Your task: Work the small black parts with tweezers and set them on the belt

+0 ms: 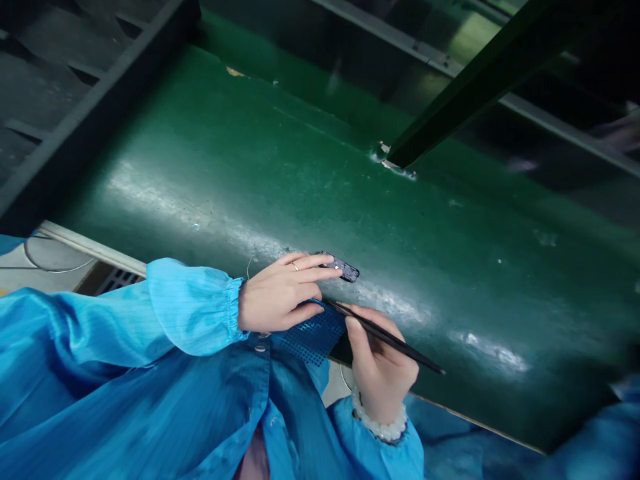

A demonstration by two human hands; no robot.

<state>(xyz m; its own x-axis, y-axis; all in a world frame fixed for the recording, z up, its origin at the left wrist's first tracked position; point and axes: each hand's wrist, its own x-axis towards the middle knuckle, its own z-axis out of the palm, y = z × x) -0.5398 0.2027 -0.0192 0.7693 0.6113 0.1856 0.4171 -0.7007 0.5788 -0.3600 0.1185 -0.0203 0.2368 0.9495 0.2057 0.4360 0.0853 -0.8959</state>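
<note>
My left hand (285,293) lies palm down near the front edge of the bench. Its middle and ring fingers stretch onto a small black elongated plastic housing (349,272). The thumb and bent index finger close on the upper edge of a blue perforated sheet (313,339), which reaches over the bench edge; part of it is under the hand. In my right hand (383,360), black tweezers (395,341) are pinched between thumb and fingers. Their tips point left, close to the sheet's top edge and the left index finger. Anything at the tips is too small to make out.
The green bench top (280,173) has a worn shine. A dark post (460,93) rises from its far side. At the left stands a dark divided tray (95,113). A dark rail (425,57) runs along the back. Blue cloth (590,433) shows at the lower right.
</note>
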